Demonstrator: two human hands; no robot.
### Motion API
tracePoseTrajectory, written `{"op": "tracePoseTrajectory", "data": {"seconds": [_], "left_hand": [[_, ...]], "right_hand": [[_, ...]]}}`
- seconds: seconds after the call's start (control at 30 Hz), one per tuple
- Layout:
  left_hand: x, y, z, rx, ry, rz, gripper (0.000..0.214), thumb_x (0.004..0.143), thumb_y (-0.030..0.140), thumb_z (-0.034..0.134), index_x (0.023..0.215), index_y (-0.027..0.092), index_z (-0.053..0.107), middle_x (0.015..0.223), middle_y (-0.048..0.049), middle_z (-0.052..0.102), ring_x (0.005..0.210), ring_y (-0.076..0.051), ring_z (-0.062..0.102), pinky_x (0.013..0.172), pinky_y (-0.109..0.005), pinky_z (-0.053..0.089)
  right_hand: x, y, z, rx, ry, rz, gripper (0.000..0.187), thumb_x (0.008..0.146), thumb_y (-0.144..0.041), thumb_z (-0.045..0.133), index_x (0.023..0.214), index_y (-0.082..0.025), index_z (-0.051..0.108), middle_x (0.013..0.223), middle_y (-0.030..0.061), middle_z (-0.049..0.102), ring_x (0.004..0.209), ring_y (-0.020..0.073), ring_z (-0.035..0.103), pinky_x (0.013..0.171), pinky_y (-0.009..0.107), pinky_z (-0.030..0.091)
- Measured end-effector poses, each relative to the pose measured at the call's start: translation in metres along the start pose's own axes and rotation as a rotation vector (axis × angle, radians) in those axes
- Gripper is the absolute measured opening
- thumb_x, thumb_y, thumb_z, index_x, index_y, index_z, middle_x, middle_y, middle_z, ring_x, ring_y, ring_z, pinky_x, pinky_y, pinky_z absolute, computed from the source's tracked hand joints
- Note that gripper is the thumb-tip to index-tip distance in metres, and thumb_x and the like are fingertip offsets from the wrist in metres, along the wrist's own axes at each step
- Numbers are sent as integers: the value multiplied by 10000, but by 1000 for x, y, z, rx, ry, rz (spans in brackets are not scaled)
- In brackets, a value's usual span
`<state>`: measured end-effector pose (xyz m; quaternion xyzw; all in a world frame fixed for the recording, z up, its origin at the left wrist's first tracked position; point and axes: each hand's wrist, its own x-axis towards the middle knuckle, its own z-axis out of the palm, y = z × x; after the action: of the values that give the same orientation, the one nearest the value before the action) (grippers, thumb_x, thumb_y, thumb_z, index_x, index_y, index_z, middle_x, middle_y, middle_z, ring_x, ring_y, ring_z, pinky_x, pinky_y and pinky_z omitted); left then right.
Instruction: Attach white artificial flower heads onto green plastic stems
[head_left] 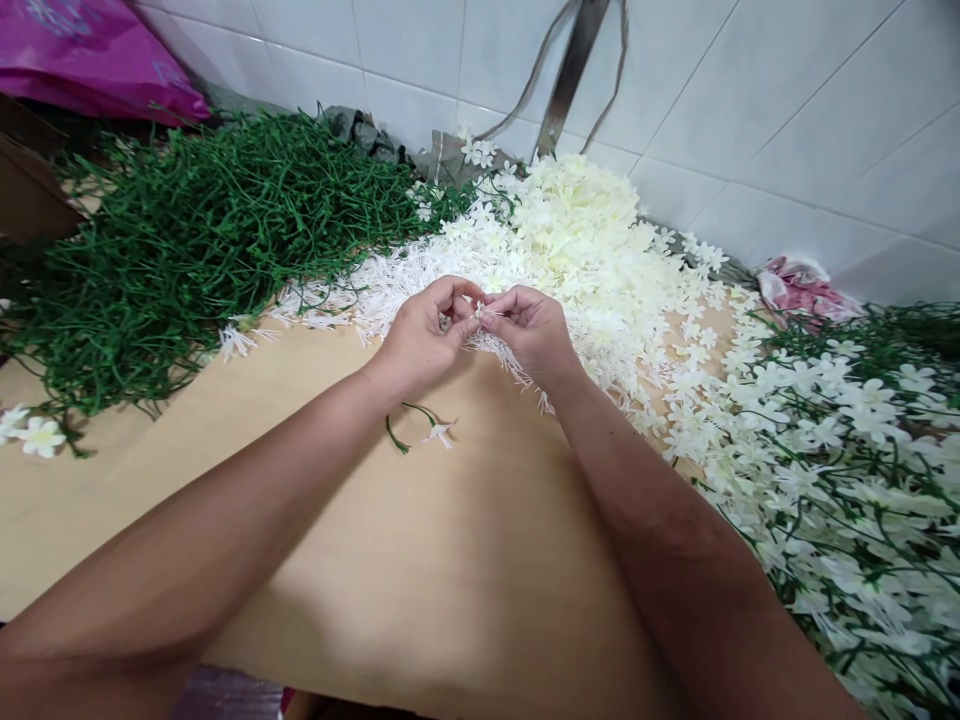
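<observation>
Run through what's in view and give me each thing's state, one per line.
Left hand, pinching a small white piece
Right hand, pinching at the same piece
Green stems, heaped loose
White flower heads, piled loose
White flowers with green stems, heaped together
Tan board, lying flat
Magenta bag, creased

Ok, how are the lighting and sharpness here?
Head view: soft shadow darkens part of the tan board; head view: the cream petal heap looks nearly washed out; head view: the white piece between left hand and right hand lacks detail.
</observation>
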<state>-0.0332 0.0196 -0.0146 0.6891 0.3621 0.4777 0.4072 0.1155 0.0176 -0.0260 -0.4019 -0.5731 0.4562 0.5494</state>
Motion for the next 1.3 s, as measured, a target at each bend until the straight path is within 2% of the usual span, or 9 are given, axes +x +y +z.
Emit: {"op": "tracePoseTrajectory", "data": {"seconds": [0.13, 0.23, 0.43, 0.57, 0.83, 1.07, 1.2, 1.3], "left_hand": [[2, 4, -3, -90, 1, -52, 235, 716, 134, 655, 931, 160, 565, 627, 40, 563, 603, -93, 539, 606, -228, 408], [4, 6, -7, -183, -20, -100, 224, 728, 117, 633, 940, 158, 572, 624, 37, 577, 608, -93, 560, 631, -234, 435], [7, 6, -8, -211, 47, -267, 86, 716, 64, 610, 769, 132, 611, 650, 13, 616, 616, -80, 568, 646, -227, 441], [7, 5, -3, -205, 52, -264, 81, 685, 63, 639, 723, 131, 614, 643, 21, 607, 600, -72, 539, 624, -217, 421], [6, 6, -6, -294, 59, -313, 95, 684, 130, 670, 691, 147, 577, 611, 30, 573, 583, -77, 519, 612, -222, 415], [6, 8, -9, -416, 36, -445, 144, 652, 142, 720, 676, 148, 578, 579, 31, 564, 545, -70, 505, 537, -208, 370], [5, 7, -10, -504, 25, -478, 189, 628, 125, 743, 688, 151, 565, 577, 38, 564, 544, -63, 534, 528, -191, 394], [5, 9, -11, -599, 23, -546, 188, 633, 93, 731, 716, 147, 570, 575, 40, 569, 526, -49, 539, 520, -174, 405]], "right_hand": [[-1, -5, 1, 53, -42, 43, 318, 588, -390, 805, 661, -179, 579, 709, -9, 631, 657, 99, 589, 664, 290, 525], [0, -9, -3, 123, -5, 57, 345, 555, -381, 827, 650, -181, 563, 656, -28, 618, 594, 77, 568, 594, 248, 509], [1, -11, -7, 315, 34, 150, 382, 516, -326, 852, 641, -192, 518, 663, -68, 589, 563, 38, 534, 584, 201, 498], [0, -9, -3, 332, 5, 185, 393, 508, -327, 855, 648, -191, 515, 681, -68, 584, 584, 39, 543, 596, 201, 500], [-2, -9, 5, 157, 15, 90, 382, 544, -403, 822, 692, -191, 541, 685, -46, 612, 580, 67, 567, 629, 264, 541], [-3, -11, 9, -71, 43, -73, 231, 695, -334, 717, 687, -191, 536, 686, -28, 581, 603, 79, 563, 610, 266, 526], [-4, -7, 10, -182, 45, -212, 123, 742, -261, 659, 704, -191, 565, 781, -5, 545, 704, 96, 554, 629, 264, 502], [-4, -7, 10, -224, 29, -234, 119, 751, -273, 657, 716, -197, 572, 822, 6, 542, 771, 115, 553, 650, 268, 493]]}}
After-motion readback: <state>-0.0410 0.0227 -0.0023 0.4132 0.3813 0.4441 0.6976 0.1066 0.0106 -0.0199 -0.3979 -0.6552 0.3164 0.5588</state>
